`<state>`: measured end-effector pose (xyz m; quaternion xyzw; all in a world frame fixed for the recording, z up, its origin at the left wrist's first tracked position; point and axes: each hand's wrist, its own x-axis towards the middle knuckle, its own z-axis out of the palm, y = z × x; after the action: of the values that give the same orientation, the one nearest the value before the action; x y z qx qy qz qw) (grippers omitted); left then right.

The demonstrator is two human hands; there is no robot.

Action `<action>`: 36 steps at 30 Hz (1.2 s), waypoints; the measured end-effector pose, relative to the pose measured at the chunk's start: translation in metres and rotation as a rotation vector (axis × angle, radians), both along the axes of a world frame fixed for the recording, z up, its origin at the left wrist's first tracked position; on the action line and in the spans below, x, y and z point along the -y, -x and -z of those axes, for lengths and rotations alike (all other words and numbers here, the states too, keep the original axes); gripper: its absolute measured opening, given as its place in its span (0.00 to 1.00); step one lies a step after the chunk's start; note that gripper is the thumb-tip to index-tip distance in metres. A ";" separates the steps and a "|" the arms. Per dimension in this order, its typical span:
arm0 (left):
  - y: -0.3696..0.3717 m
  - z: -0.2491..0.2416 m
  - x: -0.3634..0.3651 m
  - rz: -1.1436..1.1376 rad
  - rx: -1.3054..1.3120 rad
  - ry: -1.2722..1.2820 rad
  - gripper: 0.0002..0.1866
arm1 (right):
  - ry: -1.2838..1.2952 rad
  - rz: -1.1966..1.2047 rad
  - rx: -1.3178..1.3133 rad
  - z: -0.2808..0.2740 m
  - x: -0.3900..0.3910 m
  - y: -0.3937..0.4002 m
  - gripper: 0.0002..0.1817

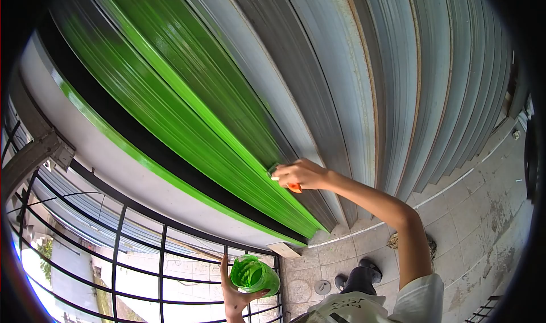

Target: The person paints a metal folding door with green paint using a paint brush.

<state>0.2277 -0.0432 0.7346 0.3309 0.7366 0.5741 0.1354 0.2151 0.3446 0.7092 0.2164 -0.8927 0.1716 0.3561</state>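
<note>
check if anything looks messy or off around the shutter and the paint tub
Nothing spilled. The paint tub in the left hand is smeared green inside. The shutter is only part green, where the right hand holds the brush.

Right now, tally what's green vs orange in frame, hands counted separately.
Green: 2, the green-painted section of corrugated metal shutter and the green paint-smeared plastic container held in the left hand.
Orange: 1, the orange-handled paintbrush held in the right hand against the shutter.
Hands: 2.
Total: 5.
</note>
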 end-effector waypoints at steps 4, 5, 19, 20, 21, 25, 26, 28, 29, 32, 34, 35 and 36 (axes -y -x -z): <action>-0.002 0.000 -0.004 0.004 0.066 -0.028 0.72 | 0.001 0.066 -0.332 -0.105 0.001 -0.018 0.05; -0.004 -0.001 -0.004 -0.001 0.087 -0.034 0.72 | 0.039 0.054 -0.422 -0.116 0.001 -0.019 0.05; 0.001 -0.003 -0.006 0.011 0.010 0.085 0.71 | -0.021 0.040 0.101 0.117 0.026 -0.022 0.06; 0.003 -0.001 -0.005 0.015 -0.004 0.087 0.71 | -0.025 0.025 0.115 0.097 0.025 -0.019 0.06; 0.007 0.002 -0.004 0.020 -0.017 0.089 0.70 | -0.028 0.012 0.130 0.067 0.024 -0.016 0.06; 0.001 -0.006 -0.009 0.033 0.000 0.046 0.70 | 0.086 0.031 -0.070 -0.073 0.013 -0.006 0.07; 0.001 -0.007 -0.010 0.034 0.005 0.040 0.71 | 0.047 0.034 -0.245 -0.104 0.013 -0.006 0.07; 0.000 -0.006 -0.008 0.028 0.015 0.037 0.71 | 0.018 0.046 -0.453 -0.141 0.010 -0.006 0.06; -0.001 -0.006 -0.007 0.026 0.012 0.034 0.71 | 0.027 0.058 -0.486 -0.149 0.007 -0.006 0.05; 0.001 -0.001 -0.003 0.017 -0.003 0.041 0.71 | 0.065 0.097 -0.394 -0.103 0.007 0.010 0.05; 0.005 0.008 0.004 0.010 -0.016 0.059 0.71 | 0.058 0.143 -0.366 -0.046 0.014 0.012 0.05; 0.002 0.005 0.003 0.004 -0.014 0.083 0.71 | 0.050 0.170 -0.350 -0.013 0.018 0.010 0.05; -0.003 0.000 -0.001 0.000 -0.014 0.107 0.71 | 0.073 0.172 -0.314 0.021 0.022 0.007 0.05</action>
<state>0.2302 -0.0419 0.7350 0.3272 0.7670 0.5318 0.1479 0.2078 0.3226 0.6882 0.1503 -0.8345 0.1372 0.5121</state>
